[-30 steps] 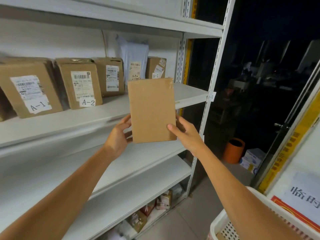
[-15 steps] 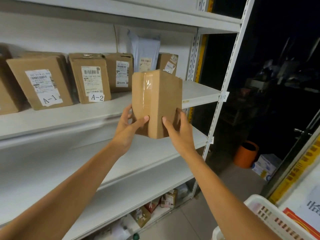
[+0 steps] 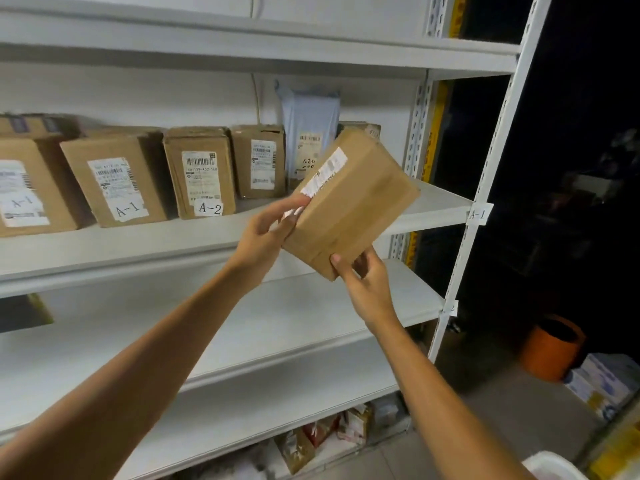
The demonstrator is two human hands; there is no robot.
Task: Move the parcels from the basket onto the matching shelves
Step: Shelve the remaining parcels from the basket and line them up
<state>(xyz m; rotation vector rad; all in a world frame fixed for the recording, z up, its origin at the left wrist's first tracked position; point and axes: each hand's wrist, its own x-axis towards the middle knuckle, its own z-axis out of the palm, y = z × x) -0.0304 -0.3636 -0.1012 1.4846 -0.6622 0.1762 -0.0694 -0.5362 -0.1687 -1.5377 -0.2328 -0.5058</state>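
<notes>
hands (image 3: 263, 233) (image 3: 367, 289): 2 | held box (image 3: 356, 206): 1 | shelved boxes (image 3: 20, 188) (image 3: 114, 181) (image 3: 201, 171) (image 3: 259, 161) (image 3: 363, 128): 5 | mailer (image 3: 311, 123): 1

Shelves brightly lit; right side dark, slightly blurred.

White wall (image 3: 138, 95) at rear. Grey floor (image 3: 502, 420) near right, orange bin (image 3: 543, 358) standing on it. Far right unlit.

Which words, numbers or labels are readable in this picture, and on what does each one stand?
"A-1": slip on the leftmost box.
"A-1": slip on the second box.
"A-2": slip on the third box.
"A-1": tag on the shelf post.
Printed shipping labels, also that on the held parcel: too blurred to read.
</notes>
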